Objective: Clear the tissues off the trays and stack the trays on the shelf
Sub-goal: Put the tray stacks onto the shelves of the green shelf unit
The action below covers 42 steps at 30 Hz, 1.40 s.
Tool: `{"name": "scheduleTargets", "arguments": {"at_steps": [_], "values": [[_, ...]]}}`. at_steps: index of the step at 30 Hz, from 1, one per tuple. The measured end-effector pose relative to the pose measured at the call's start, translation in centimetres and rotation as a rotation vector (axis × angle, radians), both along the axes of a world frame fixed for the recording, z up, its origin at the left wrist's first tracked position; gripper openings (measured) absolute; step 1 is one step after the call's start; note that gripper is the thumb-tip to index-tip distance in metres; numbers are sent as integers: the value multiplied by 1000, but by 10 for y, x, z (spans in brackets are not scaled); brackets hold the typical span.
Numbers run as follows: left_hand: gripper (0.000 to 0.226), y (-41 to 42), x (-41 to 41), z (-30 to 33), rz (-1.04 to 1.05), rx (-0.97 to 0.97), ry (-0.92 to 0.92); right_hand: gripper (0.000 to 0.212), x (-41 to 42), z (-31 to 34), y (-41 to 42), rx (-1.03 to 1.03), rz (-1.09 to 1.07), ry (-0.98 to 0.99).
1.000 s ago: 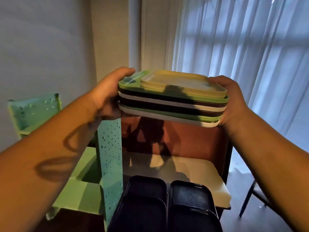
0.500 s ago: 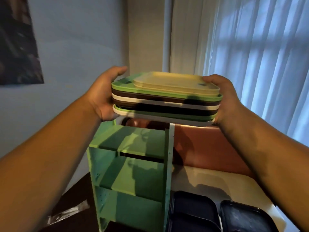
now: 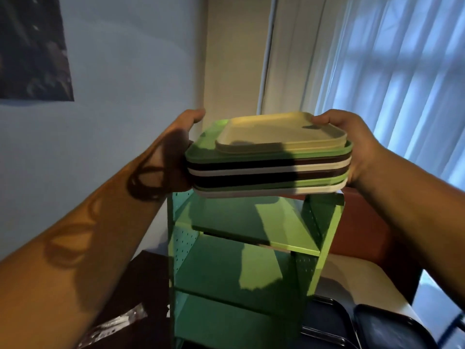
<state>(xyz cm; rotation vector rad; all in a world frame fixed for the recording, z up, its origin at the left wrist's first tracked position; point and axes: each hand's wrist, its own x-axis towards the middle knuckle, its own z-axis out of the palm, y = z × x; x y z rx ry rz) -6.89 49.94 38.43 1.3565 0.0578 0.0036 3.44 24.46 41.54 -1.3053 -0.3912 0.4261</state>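
I hold a stack of several trays (image 3: pixel 269 170) in green, brown, white and cream, level and in mid-air. My left hand (image 3: pixel 180 149) grips its left end, thumb over the top rim. My right hand (image 3: pixel 352 147) grips the right end the same way. The stack hangs just above the top of a green perforated metal shelf (image 3: pixel 241 248), which has three open tiers below. No tissues show on the top cream tray.
Two dark trays (image 3: pixel 377 326) lie on a white table (image 3: pixel 357 278) at lower right, backed by a red-brown panel (image 3: pixel 364 222). A clear plastic wrapper (image 3: pixel 113 326) lies on the dark surface at lower left. Curtains hang right, a wall left.
The view has swung left and the shelf now sits centred under the stack. Both hands still hold the trays, now directly over the shelf top.
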Motion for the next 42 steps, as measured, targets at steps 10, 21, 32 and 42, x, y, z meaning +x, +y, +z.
{"name": "scheduleTargets", "arguments": {"at_steps": [10,21,32,42], "values": [[50,2,25,-36,68,-179,135,40,20,-13,9,-236,-183,-11],[29,3,32,-43,150,-13,172,13,22,-3,29,-757,-273,-95],[32,0,31,-56,158,115,210,27,15,-49,74,-1432,-238,-392],[32,-2,19,-66,218,412,108,43,-4,-59,77,-1541,-218,-596]]}}
